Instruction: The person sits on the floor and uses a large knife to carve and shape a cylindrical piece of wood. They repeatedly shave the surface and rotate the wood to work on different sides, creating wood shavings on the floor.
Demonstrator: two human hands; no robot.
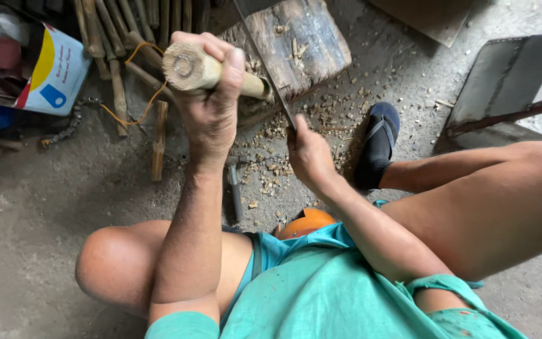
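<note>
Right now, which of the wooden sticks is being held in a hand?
The thick pale stick gripped in the left hand, its end on the chopping block; the thinner sticks lie untouched on the floor.

We see a wooden block (299, 44) ringed by wood chips (321, 113), a bundle of sticks (120, 37) on the left, a hammer (234, 188) on the dirt floor (26, 220), a black sandal (377, 144), and a metal sheet (503, 81) on the right.
</note>
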